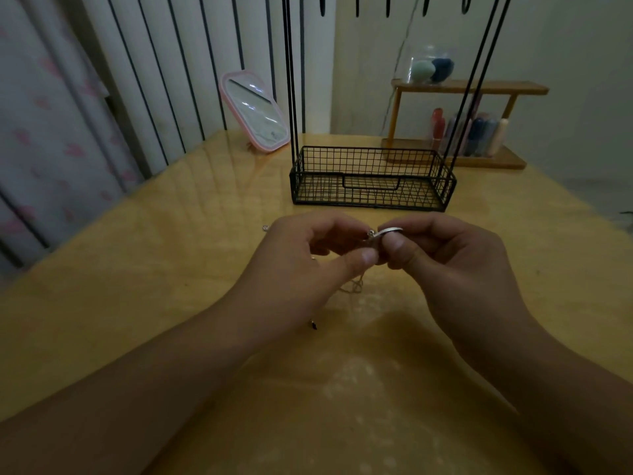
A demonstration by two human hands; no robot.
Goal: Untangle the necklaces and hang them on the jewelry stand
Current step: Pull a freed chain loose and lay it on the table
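Both hands pinch the chain (pixel 356 286): the left hand (pixel 308 255) at the knot, the right hand (pixel 442 255) on a silver pendant (pixel 388 231). It looks light, limp and snag-prone, best held near the tangle, short of the stand (pixel 373 180).

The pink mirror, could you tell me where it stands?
In the head view, the pink mirror leans at the table's far left, just left of the jewelry stand.

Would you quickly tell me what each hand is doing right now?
Left hand: pinching the necklace chain.
Right hand: pinching the silver ring pendant.
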